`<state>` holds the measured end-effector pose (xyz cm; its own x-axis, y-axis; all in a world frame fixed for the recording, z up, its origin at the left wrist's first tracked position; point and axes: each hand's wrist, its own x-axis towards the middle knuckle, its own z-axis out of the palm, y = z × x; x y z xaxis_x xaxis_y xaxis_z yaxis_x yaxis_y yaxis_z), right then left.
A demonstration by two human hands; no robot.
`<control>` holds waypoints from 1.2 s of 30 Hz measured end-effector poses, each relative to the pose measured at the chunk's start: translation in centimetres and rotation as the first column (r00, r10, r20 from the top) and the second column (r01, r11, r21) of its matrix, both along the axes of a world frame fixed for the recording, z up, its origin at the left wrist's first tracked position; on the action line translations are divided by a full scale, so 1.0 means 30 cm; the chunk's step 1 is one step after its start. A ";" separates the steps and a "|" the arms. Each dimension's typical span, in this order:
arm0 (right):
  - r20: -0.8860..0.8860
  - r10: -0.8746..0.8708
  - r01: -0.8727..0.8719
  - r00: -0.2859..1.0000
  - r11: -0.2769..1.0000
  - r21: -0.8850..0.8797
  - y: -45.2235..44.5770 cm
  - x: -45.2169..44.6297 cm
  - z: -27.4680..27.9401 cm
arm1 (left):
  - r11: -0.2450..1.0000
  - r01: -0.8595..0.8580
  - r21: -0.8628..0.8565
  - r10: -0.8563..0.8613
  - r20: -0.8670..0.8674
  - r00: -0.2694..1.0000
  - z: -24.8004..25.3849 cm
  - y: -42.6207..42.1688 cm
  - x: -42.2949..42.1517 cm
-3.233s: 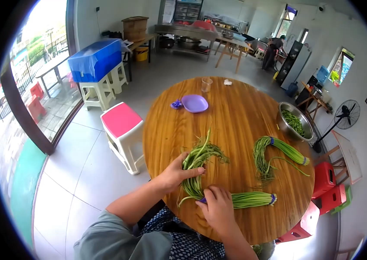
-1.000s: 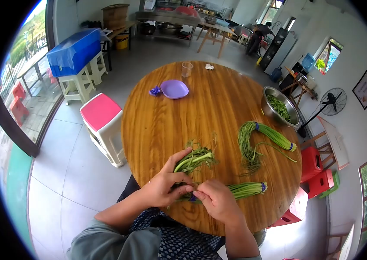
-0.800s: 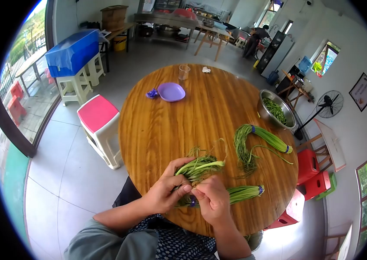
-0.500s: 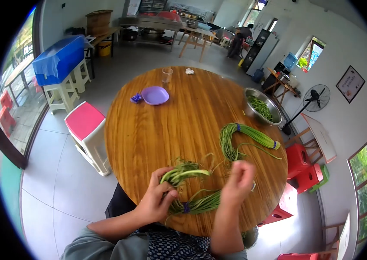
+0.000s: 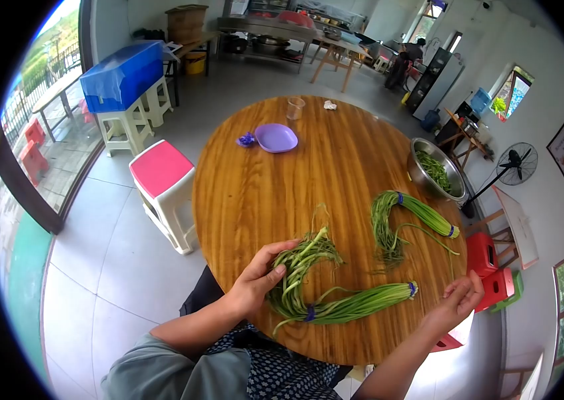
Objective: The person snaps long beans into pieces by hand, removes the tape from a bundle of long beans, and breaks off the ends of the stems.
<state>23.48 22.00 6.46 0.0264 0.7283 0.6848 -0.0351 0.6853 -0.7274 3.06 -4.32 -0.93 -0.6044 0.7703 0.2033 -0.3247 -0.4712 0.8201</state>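
Observation:
My left hand (image 5: 258, 277) is closed around the drooping, stringy tip end of a bundle of garlic scapes (image 5: 362, 304) near the table's front edge. Blue-purple bands tie this bundle in the middle and at its pale cut end. Out past the right edge of the table, my right hand (image 5: 456, 303) has its fingers curled together; whatever may be in them is too small to make out. A second banded bundle of garlic scapes (image 5: 422, 212) lies bent on the table farther back, one loose stalk trailing beside it.
On the round wooden table (image 5: 248, 200) stand a steel bowl (image 5: 458, 187) of green pieces, a purple dish (image 5: 276, 139), a clear cup (image 5: 295, 108) and crumpled tissue (image 5: 330, 105). A pink-topped stool (image 5: 162, 168) is at the left. Far back, a person (image 5: 405, 63) stands near the counters.
My right hand has moved right, from above the near bundle to beyond the table edge. My left hand still holds the tips, and the whole view has shifted.

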 end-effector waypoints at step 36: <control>0.599 0.709 -0.651 0.373 0.659 -0.375 -0.461 -0.257 -0.234 | 0.998 -0.049 0.041 0.039 0.204 0.978 -0.008 -0.013 -0.049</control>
